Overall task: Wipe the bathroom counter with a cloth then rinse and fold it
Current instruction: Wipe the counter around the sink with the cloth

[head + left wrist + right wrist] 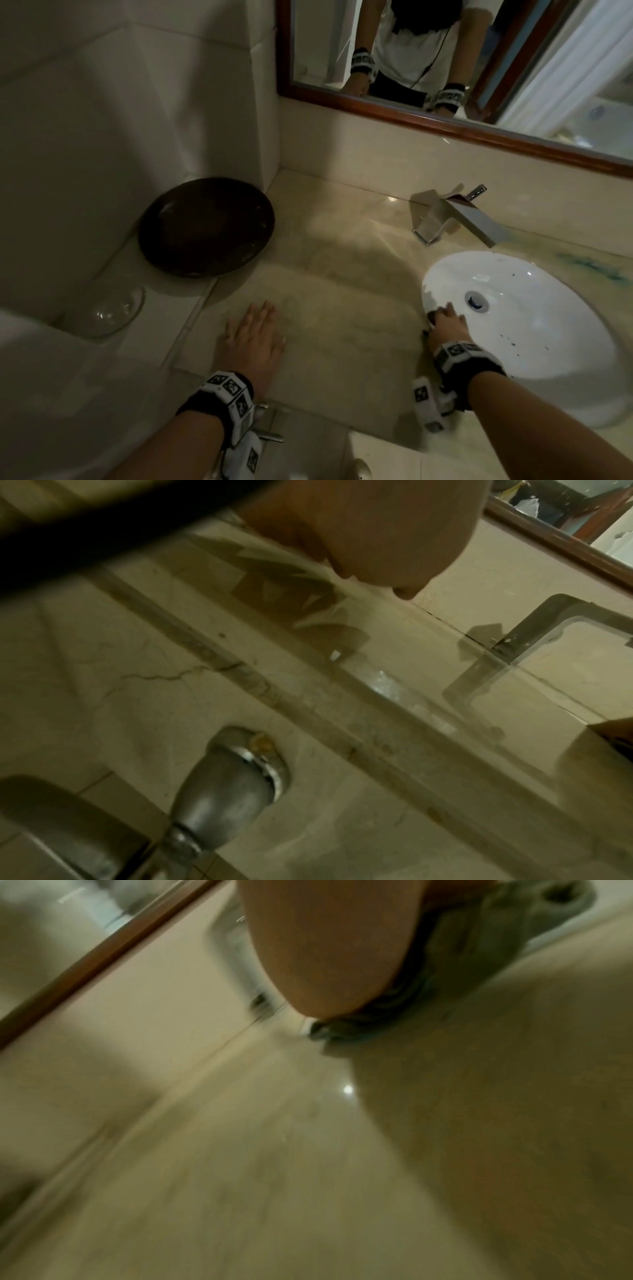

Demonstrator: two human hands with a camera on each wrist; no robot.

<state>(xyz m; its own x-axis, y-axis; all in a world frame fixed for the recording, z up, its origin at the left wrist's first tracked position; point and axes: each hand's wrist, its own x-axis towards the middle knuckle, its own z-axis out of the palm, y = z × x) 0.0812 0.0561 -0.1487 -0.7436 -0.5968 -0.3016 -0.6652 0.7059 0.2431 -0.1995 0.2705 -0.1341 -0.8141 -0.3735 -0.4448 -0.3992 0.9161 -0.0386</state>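
Observation:
A beige marble counter point(329, 301) runs left of the white oval sink point(534, 329). My right hand point(445, 323) lies on a dark crumpled cloth point(432, 317) at the sink's left rim, most of the cloth hidden under the palm. In the blurred right wrist view the cloth point(411, 999) shows as dark grey folds beneath my hand point(329, 947). My left hand point(251, 337) rests flat on the counter with fingers spread and straight, holding nothing; the left wrist view shows its palm point(373, 526) just over the stone.
A dark round bowl point(205, 228) stands in the back left corner, a clear glass dish point(106, 310) in front of it on a lower ledge. A chrome faucet point(459, 216) sits behind the sink under a wood-framed mirror point(445, 123). Blue-green stains point(589, 265) mark the counter's far right.

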